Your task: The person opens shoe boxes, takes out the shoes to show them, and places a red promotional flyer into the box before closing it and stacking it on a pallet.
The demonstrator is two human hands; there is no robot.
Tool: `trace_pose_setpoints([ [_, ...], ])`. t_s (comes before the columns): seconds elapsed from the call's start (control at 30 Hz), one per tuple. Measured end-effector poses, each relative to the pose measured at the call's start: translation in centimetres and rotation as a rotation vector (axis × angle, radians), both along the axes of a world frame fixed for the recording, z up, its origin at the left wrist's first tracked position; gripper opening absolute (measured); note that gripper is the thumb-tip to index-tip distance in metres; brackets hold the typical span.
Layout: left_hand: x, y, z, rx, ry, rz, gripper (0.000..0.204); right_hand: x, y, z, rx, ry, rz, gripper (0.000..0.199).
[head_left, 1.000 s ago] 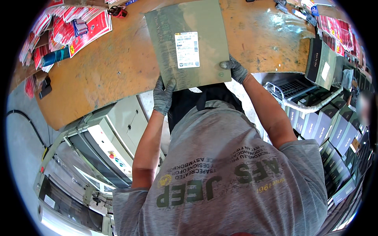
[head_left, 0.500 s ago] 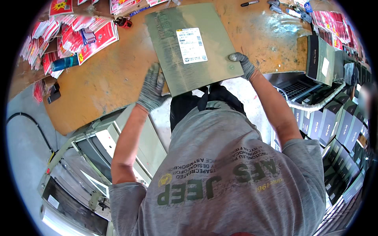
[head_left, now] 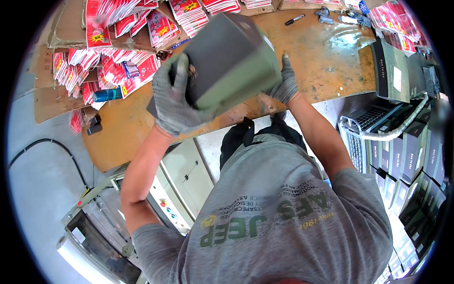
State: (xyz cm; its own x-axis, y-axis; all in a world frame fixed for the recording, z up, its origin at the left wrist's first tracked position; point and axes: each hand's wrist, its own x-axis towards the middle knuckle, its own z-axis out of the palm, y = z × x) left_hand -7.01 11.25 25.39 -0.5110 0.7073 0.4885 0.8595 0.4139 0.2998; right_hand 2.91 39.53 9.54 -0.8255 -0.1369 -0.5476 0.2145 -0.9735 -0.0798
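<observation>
At 12 o'clock in the view, a dark-and-green box (head_left: pixel 229 64) is held tilted and slightly blurred over the table (head_left: pixel 326 78); whether it touches the surface I cannot tell. Both hands wear grey gloves and grasp it. Taking the box as the dial's centre, the left hand (head_left: pixel 174 102) grips at 8 o'clock, fingers on the dark face; the right hand (head_left: pixel 284 85) holds at 4 o'clock, its thumb pointing up and the other fingers partly hidden by the box. A black marker (head_left: pixel 294 20) lies at 2 o'clock, a second box (head_left: pixel 393 78) stands at 3, and a wire cart (head_left: pixel 355 144) sits at 4. Red packets (head_left: pixel 111 68) spread around 9 o'clock, just beside a blue cylinder (head_left: pixel 107 94).
</observation>
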Motion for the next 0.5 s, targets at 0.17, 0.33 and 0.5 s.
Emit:
trace_pose_setpoints([
  [0.17, -4.5, -1.6, 0.8, 0.007, -0.417, 0.442, 0.107, -2.9, -2.1, 0.6, 0.155, -0.161, -0.067, 0.085],
  [0.33, -7.3, -15.4, -0.1, 0.498, -1.364, 0.478, 0.058, -2.5, -1.1, -6.8, 0.798, -0.108, 0.093, 0.073],
  [0.5, -3.9, -33.2, -10.9, 0.24, -1.255, 0.762, 0.042, 1.8, -3.6, -12.7, 1.62, 0.092, 0.379, 0.066],
])
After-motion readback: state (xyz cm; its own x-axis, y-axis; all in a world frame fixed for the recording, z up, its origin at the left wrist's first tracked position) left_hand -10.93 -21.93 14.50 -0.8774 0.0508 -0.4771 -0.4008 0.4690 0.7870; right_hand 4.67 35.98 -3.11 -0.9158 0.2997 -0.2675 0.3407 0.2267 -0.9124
